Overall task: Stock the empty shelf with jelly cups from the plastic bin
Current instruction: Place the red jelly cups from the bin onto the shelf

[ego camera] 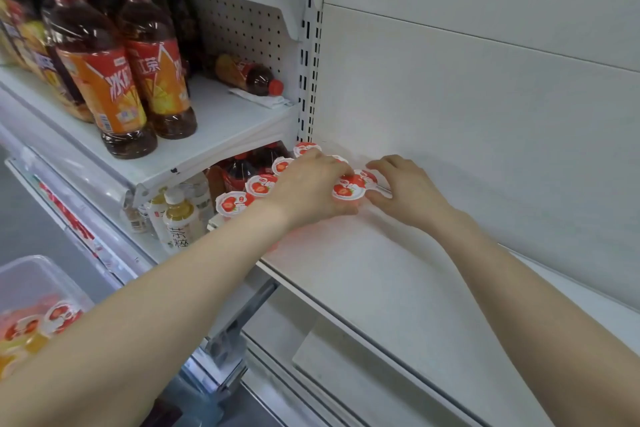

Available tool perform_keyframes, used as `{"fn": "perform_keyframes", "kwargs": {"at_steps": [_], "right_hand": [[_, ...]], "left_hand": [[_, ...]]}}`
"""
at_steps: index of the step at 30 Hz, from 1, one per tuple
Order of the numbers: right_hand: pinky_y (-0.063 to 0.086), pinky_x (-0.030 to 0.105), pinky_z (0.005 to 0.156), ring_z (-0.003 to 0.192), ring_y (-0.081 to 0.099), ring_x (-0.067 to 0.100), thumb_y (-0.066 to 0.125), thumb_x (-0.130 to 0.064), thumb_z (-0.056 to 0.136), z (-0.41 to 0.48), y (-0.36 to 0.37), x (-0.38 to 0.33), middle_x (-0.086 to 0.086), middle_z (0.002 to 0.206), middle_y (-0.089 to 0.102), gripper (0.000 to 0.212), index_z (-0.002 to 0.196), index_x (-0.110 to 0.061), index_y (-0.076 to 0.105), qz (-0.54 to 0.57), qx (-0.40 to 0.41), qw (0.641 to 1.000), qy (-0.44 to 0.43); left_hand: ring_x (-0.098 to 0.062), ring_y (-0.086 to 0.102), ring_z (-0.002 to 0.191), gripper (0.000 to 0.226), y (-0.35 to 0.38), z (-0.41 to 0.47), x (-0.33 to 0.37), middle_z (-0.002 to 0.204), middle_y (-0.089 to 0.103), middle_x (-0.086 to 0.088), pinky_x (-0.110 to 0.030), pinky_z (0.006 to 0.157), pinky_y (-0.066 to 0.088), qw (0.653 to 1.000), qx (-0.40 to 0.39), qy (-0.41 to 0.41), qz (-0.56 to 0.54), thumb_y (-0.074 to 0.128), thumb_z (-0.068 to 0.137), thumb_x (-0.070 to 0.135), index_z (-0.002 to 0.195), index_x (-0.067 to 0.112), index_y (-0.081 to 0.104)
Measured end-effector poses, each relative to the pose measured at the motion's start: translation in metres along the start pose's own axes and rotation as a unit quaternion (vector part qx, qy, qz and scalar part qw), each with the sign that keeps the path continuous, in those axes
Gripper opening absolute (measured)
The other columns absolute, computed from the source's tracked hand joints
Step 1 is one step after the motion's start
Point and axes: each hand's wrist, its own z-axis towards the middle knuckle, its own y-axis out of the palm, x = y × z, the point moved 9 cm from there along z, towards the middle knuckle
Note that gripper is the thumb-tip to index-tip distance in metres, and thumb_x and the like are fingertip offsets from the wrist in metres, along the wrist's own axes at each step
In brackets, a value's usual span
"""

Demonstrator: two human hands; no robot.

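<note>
Jelly cups [260, 185] on shelf [363, 274] L end; bin [31, 281] lower-L.

Bare hands, the left hand [308, 191] and right hand [405, 196], on uncovered forearms [180, 302]

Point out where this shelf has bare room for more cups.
Bare: the shelf right of the right hand, from back wall to front edge, and in front of both hands. Crowded: the left end, where jelly cups cluster around the left hand.

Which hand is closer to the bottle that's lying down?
Left. The left hand is below the bottle and slightly to its right, gripping the cups. The right hand is farther right, on the cups' other side.
</note>
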Motion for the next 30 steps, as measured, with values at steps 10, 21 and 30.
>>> {"fn": "perform_keyframes", "kwargs": {"at_steps": [10, 21, 30], "right_hand": [[0.039, 0.044, 0.096, 0.120, 0.050, 0.035, 0.054, -0.034, 0.096, -0.013, -0.006, 0.020, 0.010, 0.129, 0.058, 0.045, 0.136, -0.014, 0.053, -0.097, 0.019, 0.995, -0.005], [0.042, 0.046, 0.092, 0.116, 0.053, 0.036, 0.052, -0.033, 0.096, -0.015, -0.030, -0.004, 0.012, 0.125, 0.060, 0.044, 0.133, -0.011, 0.055, -0.115, 0.059, 0.992, -0.006], [0.045, 0.044, 0.089, 0.110, 0.056, 0.035, 0.037, -0.043, 0.093, -0.036, -0.039, -0.111, 0.010, 0.118, 0.063, 0.051, 0.129, -0.013, 0.057, -0.135, 0.091, 0.985, -0.063]], "left_hand": [[-0.024, 0.043, 0.120, 0.059, 0.031, 0.005, 0.002, 0.125, 0.060, 0.002, -0.035, 0.099, 0.034, 0.995, -0.045, -0.016, 0.090, 0.063, 0.077, 0.062, 0.122, 0.024, 0.060], [-0.025, 0.041, 0.129, 0.071, 0.012, -0.008, -0.002, 0.132, 0.057, 0.001, -0.037, 0.111, 0.027, 0.997, -0.034, 0.000, 0.070, 0.057, 0.079, 0.070, 0.133, 0.024, 0.056], [-0.026, 0.052, 0.116, 0.045, -0.064, -0.087, -0.053, 0.121, 0.064, -0.004, -0.036, 0.098, 0.040, 0.994, 0.085, 0.020, 0.069, 0.055, 0.092, 0.047, 0.126, 0.018, 0.062]]}}
